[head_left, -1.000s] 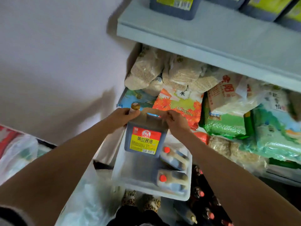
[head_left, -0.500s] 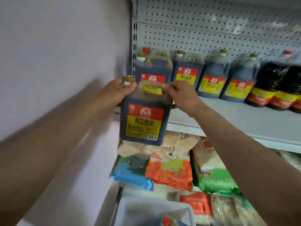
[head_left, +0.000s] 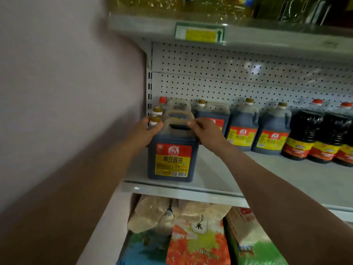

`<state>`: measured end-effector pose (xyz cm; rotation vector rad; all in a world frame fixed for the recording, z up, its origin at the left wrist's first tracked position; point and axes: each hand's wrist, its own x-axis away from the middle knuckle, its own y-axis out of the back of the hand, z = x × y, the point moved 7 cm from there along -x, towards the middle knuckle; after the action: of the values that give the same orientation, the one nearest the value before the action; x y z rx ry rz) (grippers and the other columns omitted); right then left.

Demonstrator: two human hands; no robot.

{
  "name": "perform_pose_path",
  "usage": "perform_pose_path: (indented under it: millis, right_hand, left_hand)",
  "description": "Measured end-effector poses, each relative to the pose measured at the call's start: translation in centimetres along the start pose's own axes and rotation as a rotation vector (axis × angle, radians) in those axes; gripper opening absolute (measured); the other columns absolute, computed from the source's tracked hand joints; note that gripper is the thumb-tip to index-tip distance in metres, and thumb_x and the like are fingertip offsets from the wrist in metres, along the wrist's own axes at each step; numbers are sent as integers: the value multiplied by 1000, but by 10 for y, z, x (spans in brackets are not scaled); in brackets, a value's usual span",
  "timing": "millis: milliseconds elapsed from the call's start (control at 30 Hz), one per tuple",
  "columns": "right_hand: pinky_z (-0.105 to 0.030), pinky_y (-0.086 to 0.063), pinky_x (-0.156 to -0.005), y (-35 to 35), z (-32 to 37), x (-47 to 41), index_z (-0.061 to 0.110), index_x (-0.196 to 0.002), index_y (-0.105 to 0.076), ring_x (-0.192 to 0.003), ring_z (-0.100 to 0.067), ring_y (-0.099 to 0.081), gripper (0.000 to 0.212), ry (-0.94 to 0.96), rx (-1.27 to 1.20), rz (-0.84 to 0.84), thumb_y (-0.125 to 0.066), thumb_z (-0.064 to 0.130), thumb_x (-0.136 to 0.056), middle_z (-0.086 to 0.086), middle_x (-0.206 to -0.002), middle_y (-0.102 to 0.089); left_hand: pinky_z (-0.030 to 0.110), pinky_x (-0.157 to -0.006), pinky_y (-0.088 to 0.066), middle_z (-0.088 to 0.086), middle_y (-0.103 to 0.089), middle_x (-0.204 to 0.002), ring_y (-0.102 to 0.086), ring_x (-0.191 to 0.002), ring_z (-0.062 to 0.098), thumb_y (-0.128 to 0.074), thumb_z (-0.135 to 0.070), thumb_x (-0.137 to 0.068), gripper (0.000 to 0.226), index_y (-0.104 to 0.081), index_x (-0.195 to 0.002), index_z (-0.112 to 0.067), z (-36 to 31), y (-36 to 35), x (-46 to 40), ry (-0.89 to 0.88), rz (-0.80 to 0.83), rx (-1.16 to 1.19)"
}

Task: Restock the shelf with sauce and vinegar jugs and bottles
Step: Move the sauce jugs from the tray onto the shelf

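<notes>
Soy sauce jug is now set on the shelf, centre of the frame.

Half a second earlier it was carried in the air; now its handle is gripped by the right hand and its neck side by the left hand. This jug seems almost placed.

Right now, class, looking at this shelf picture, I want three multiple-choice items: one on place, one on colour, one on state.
1. Where does the held soy sauce jug stand?
A. at the shelf's left front
B. on the bags of grain below
C. on the top shelf

2. What colour is the top band of its label?
A. green
B. red
C. blue

3. What are the hands doing?
A. both hang free
B. only the right touches the jug
C. the left hand holds it by the cap side and the right hand by the handle

Answers: 1 A, its base is at the shelf edge by the wall; 2 B, red above yellow; 3 C, both hands grip it.
</notes>
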<state>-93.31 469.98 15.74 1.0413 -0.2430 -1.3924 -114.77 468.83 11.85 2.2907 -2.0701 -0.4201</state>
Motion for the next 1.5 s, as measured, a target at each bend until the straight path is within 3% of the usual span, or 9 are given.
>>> perform_pose_path:
  millis: [67,167,267,400,500,600,833,1367,1500]
  right_hand:
    - [-32,-52,-73,-5,-5,1,25,-107,-61,-87,-12,-61,26,-13,-77,79,-59,49,-97,9,-94,-63]
    - [-8,-43,-70,-15,-11,11,39,-135,-41,-99,11,-55,73,-52,-119,224,-82,52,-76,34,-112,-55]
    - [-24,-46,-87,-20,-17,10,25,-153,-22,-124,-18,-53,111,-80,-33,256,-91,41,-68,5,-136,-54]
    - [-28,-43,-84,-19,-14,11,18,-147,-32,-124,-25,-54,102,-85,8,190,-93,33,-67,-4,-136,-57]
    - [-29,-43,-81,-20,-13,13,17,-141,-36,-120,-25,-57,95,-87,13,158,-93,31,-67,-4,-131,-59]
    - [-32,-48,-80,-21,-12,12,16,-141,-36,-116,-29,-60,94,-94,31,146,-93,32,-67,-7,-127,-62]
    - [-50,-58,-83,-22,-13,10,18,-134,-40,-111,-31,-61,88,-166,-8,117,-93,30,-66,-9,-123,-62]
    - [-54,-60,-73,-23,-20,-8,19,-130,-44,-99,-35,-67,82,-185,-69,89,-94,28,-65,-9,-116,-64]
    - [-48,-60,-75,-26,-23,-2,21,-138,-43,-102,-32,-66,91,-156,-87,43,-95,27,-63,1,-108,-62]
  left_hand:
    - [50,-93,-55,1,-66,-122,-66,-107,24,-64,-49,-91,21,-52,-108,-47,1,1,-2,-3,18,-33]
    - [49,-93,-54,3,-64,-126,-65,-107,23,-65,-47,-92,33,-49,-120,-42,2,2,-1,11,19,-35]
    - [46,-94,-53,0,-62,-127,-63,-110,22,-67,-39,-92,36,-49,-123,-39,-3,1,-2,-4,4,-70]
    - [33,-94,-49,-8,-50,-138,-52,-121,14,-79,-27,-82,78,-37,-147,-39,-30,1,-5,-264,-18,-317]
    - [49,-108,-43,0,-19,-160,-33,-142,30,-91,-36,-63,103,-30,-146,-47,-25,-14,-5,-273,117,-572]
    - [52,-108,-44,0,-5,-157,-31,-141,37,-98,-29,-51,125,-19,-146,-47,-15,-20,-5,-216,145,-684]
    - [50,-92,-56,6,-28,-142,-47,-125,37,-96,-16,-54,112,-30,-141,-44,-18,-19,-6,-211,100,-672]
    - [48,-87,-59,0,-31,-140,-48,-124,33,-96,-28,-56,103,-30,-133,-47,-12,-16,-39,-228,127,-762]
    - [45,-81,-61,0,-34,-138,-51,-120,30,-96,-25,-56,104,-30,-133,-46,-7,-14,-33,-272,106,-715]
